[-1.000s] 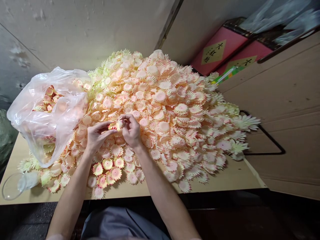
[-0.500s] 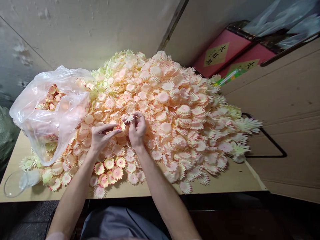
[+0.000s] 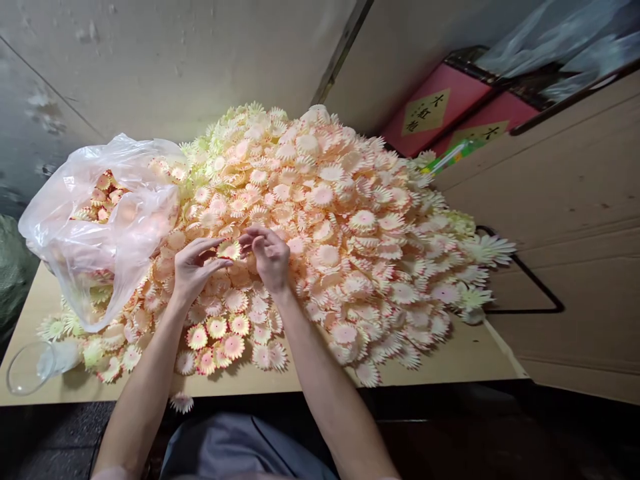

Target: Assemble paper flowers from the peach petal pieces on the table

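A big heap of pale pink and cream fabric daisy flowers [image 3: 340,220] covers a wooden table [image 3: 465,357]. My left hand [image 3: 193,270] and my right hand [image 3: 270,257] meet over the heap's near side. Between their fingertips sits one small yellow-centred flower [image 3: 230,250], pinched from both sides. Several finished-looking flowers with yellow and red centres [image 3: 220,337] lie just below my wrists. One flower [image 3: 181,402] hangs off the table's front edge above my lap.
A clear plastic bag [image 3: 100,227] partly filled with flowers stands at the left of the heap. A clear plastic cup [image 3: 23,367] lies at the table's front left corner. Red boxes [image 3: 440,107] and wooden panels [image 3: 565,200] stand to the right.
My right hand let go of the pale flower it held up and came back onto the small flower with the left hand. A flower now lies at the front edge.
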`<state>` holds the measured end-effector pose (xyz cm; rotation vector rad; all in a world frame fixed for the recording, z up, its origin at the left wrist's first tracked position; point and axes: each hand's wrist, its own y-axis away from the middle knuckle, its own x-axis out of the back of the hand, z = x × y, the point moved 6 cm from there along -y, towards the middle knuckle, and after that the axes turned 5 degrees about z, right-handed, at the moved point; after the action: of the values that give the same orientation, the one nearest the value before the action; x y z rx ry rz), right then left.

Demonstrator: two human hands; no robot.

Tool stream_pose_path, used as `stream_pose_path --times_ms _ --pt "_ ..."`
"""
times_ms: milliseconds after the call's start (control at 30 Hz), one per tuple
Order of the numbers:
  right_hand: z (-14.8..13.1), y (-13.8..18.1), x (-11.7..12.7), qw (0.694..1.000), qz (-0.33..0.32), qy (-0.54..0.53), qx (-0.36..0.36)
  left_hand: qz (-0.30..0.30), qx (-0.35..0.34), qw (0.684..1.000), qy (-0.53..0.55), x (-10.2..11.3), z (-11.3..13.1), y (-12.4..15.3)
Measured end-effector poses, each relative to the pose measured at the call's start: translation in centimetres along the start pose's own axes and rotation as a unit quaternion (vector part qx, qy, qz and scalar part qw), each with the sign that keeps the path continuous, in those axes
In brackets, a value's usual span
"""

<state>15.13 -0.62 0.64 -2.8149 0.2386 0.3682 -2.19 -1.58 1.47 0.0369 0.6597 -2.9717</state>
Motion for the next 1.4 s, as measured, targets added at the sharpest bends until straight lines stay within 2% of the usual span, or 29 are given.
stream_pose_path --times_ms 67,167,300,600,900,1033,1133,1300,1400 --pt "0.4 0.1 -0.8 0.998 -0.056 -0.01 -0.007 -0.028 -0.017 0.999 -0.006 -0.2 -0.1 0.0" --pt "1.0 0.2 -1.1 0.996 -0.087 -0.018 -0.033 -0.055 -0.039 0.997 -0.03 -0.4 -0.3 0.0" --pt "0.9 0.2 -1.0 0.996 -0.075 -0.012 -0.043 -0.077 -0.058 0.993 -0.064 -0.6 -0.2 0.0" --pt "1.7 0.3 -0.6 0.997 -0.054 0.024 -0.045 -0.085 -0.067 0.989 -0.101 -0.9 0.8 -0.1" --pt "1.1 0.3 -1.0 0.996 -0.08 0.007 -0.042 -0.084 -0.071 0.99 -0.087 -0.9 0.5 0.0" --pt "0.9 0.3 -0.9 0.997 -0.068 0.011 -0.027 -0.089 -0.076 0.988 -0.098 -0.9 0.5 0.0" --pt "0.9 0.3 -0.9 0.996 -0.08 0.033 -0.023 -0.092 -0.075 0.988 -0.096 -1.0 0.6 0.0" --pt "0.5 0.1 -0.3 0.994 -0.042 0.097 0.007 -0.1 -0.069 0.988 -0.098 -1.3 0.8 0.1" --pt "0.5 0.1 -0.4 0.993 -0.05 0.105 0.005 -0.089 -0.071 0.988 -0.106 -1.3 0.9 0.1"
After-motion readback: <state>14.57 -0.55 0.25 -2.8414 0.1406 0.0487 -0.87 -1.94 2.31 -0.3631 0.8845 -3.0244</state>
